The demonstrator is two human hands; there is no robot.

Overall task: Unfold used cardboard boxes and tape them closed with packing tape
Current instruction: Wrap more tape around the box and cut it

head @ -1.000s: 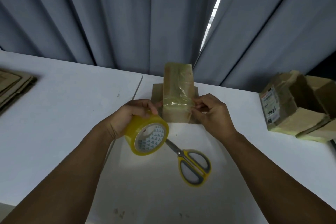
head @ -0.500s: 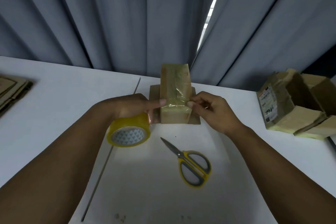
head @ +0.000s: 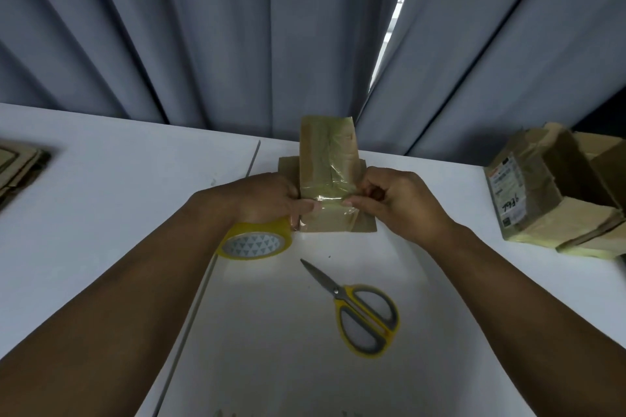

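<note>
**Fingers [head: 310, 205] pin the tape [head: 330, 206] across the box [head: 327, 152]**

Our left hand [head: 267, 196] curls over the roll [head: 255, 242], one finger stretched flat onto the tape. Our right hand [head: 396, 203] pinches the free end at the box's right edge, fingertips closed together on it. A second ago the roll hung above the scissors [head: 362, 311]; now it sits low at the table [head: 101, 196], just beside the box's left corner, and the strip lies drawn across the near face. The box stands upright mid-table, well back from the scissors. We judge this strip nearly laid: it wants rubbing down, then cutting from the roll. More boxes [head: 555, 200] wait at the right.
</note>
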